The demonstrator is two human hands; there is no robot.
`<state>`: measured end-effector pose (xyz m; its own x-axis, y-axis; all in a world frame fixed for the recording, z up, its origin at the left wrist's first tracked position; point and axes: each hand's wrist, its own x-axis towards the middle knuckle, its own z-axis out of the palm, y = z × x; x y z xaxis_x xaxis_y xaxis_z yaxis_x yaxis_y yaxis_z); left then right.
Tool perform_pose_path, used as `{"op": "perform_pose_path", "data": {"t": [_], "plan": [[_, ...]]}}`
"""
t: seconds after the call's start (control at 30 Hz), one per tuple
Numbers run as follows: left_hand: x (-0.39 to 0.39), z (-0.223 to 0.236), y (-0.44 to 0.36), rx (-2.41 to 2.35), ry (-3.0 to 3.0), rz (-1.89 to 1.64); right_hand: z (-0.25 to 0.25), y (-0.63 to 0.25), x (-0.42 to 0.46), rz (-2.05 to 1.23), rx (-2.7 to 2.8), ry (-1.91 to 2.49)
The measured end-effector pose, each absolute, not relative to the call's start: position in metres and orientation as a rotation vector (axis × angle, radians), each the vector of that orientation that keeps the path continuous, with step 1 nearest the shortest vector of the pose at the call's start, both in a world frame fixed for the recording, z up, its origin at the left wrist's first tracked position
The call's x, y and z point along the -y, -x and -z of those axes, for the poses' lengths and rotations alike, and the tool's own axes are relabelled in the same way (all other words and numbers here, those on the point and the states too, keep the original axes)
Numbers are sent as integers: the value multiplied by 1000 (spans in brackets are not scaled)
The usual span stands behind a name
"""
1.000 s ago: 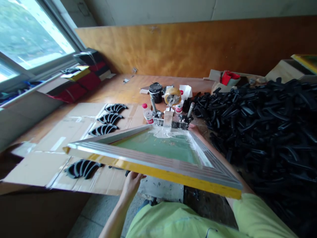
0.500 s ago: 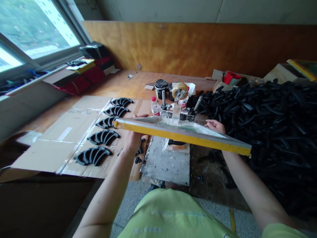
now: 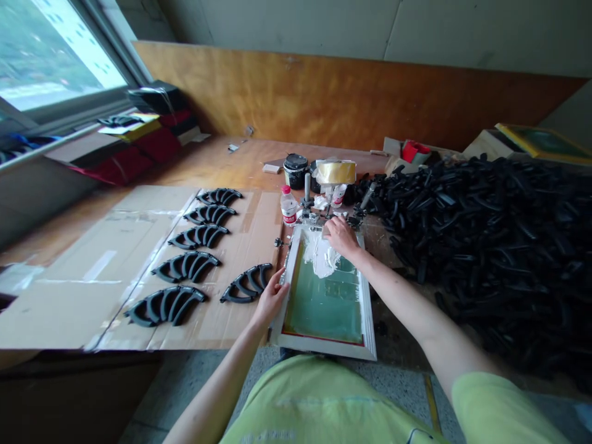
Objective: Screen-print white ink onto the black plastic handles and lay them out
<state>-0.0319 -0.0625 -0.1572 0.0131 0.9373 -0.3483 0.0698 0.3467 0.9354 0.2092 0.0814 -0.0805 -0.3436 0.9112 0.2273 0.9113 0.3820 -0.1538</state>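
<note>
Since half a second ago, the one screen frame (image 3: 369, 320) has come down from a raised, tilted pose to lie flat at the front of the worktop (image 3: 222, 165), and both hands have moved from beneath it. We see the left hand (image 3: 272, 297) at its left rim, grip wide, fingers apart; the right hand (image 3: 342, 237) is at its far end beside white paste (image 3: 319, 262), fingers curled, and we cannot tell whether that grip holds anything. We count six fan-shaped black pieces (image 3: 187, 265) on the cardboard (image 3: 111, 234): five in a column, one beside the left hand. Behind the frame we count two bottles (image 3: 289, 209), two black tubs (image 3: 296, 174) and one yellowish roll (image 3: 336, 172). Red-and-white labels on the bottles are too small to read, as is faint lettering on the green shirt (image 3: 300, 401). To the right, the black pile (image 3: 485, 246) is too tangled to count.
</note>
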Motion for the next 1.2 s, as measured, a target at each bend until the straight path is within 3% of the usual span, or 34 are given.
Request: {"op": "perform_pose_path", "data": {"t": [0.17, 0.4, 0.8, 1.0, 1.2], "plan": [[60, 163, 35, -1396, -1056, -860, 84, -226, -73, -142, 2394, 1847], [60, 167, 37, -1406, -1062, -848, 97, -229, -54, 39, 2320, 1912], [62, 155, 32, -1417, -1011, -881, 87, -240, 3, -301, 2780, 963], [63, 148, 30, -1373, -951, -881, 98, -234, -11, -203, 2560, 1174], [65, 140, 28, -1374, -900, -897, 112, -241, 12, -236, 2594, 1004]]}}
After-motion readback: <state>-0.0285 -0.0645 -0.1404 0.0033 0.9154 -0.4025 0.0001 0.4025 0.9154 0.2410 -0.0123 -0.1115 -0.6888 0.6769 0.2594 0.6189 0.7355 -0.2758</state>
